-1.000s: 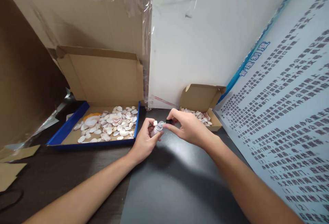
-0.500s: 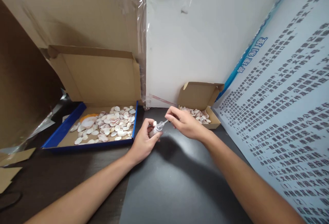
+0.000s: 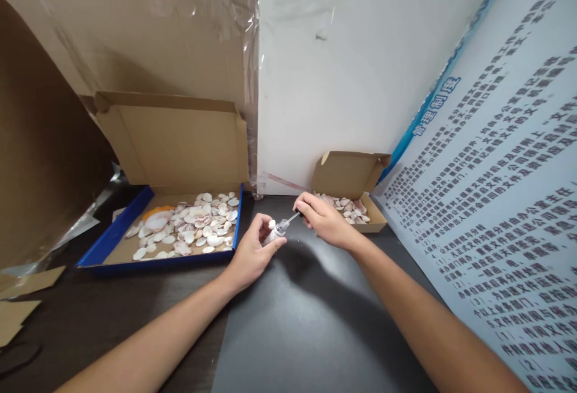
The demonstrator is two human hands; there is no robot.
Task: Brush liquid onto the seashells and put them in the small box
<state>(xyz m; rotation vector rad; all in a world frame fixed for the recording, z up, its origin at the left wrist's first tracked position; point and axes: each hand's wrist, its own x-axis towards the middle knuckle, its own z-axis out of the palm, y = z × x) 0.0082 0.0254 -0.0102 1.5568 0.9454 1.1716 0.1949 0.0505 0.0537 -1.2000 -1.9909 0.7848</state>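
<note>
My left hand (image 3: 251,253) is closed around a small clear bottle (image 3: 281,226) with a pale label, tilted toward the right. By its index finger sits a small white piece (image 3: 271,224), perhaps a cap or a little shell; I cannot tell which. A thin, light-coloured rod (image 3: 293,217) with a dark end is pinched in my right hand (image 3: 325,220). The rod's other end meets the mouth of the bottle. Both hands are held above the dark grey mat (image 3: 288,327), between two boxes of shells.
A blue-edged cardboard box (image 3: 135,207) at left holds many white and brownish shells (image 3: 198,219), its lid upright. Behind my right hand stands a smaller cardboard box (image 3: 376,216) with shells. A printed board (image 3: 505,201) leans at right. Cardboard scraps (image 3: 18,315) lie far left.
The view has tipped slightly upward. My right hand has drawn back a little to the right, showing more of the rod and its dark end. The left hand still holds the bottle.
</note>
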